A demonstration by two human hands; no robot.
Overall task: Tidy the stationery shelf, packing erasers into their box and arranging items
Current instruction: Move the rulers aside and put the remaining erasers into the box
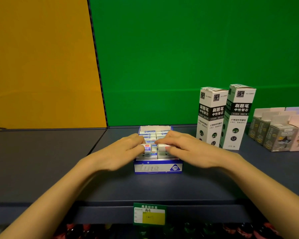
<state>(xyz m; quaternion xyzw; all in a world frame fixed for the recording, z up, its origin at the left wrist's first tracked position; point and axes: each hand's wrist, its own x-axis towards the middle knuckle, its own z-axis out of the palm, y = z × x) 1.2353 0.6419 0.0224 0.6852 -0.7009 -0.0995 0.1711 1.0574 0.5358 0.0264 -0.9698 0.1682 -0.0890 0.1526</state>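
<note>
On the dark shelf [162,190], both hands, left hand [122,152] and right hand [188,149], each pinch an eraser [147,147] into the box [158,167]; next, press them level.

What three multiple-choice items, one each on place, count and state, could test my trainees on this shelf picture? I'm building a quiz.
1. Where do the tall refill boxes stand relative to the eraser box?
A. right of it
B. left of it
C. on top of it

2. How many tall refill boxes stand upright?
A. one
B. two
C. four

3. What state is the eraser box in?
A. sealed shut
B. open, erasers inside
C. open, empty

Key: 1 A, the refill boxes stand right of the eraser box. 2 B, two stand side by side. 3 B, the left hand and right hand press erasers showing inside.
</note>
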